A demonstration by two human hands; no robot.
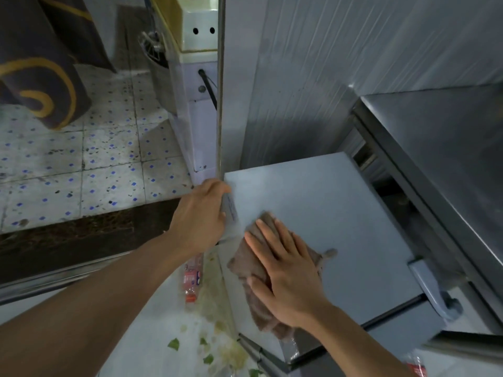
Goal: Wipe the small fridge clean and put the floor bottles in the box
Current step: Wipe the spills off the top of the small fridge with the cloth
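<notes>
The small grey fridge (340, 213) stands low against a metal wall, and I look down on its flat top. My right hand (285, 270) lies flat on a brown cloth (251, 265), pressing it onto the near left part of that top. My left hand (202, 216) grips the fridge's left edge, fingers curled round the corner. An empty clear plastic bottle with a red label and red cap (192, 278) lies on the floor just left of the fridge. Part of another red-labelled bottle (415, 367) shows at the bottom right edge.
A tall metal panel wall (313, 77) rises behind the fridge, and a steel counter (449, 172) stands to its right. A dark doormat (68, 240) and speckled floor tiles (81, 159) lie to the left. Green and pale food scraps (217, 346) litter the floor near me.
</notes>
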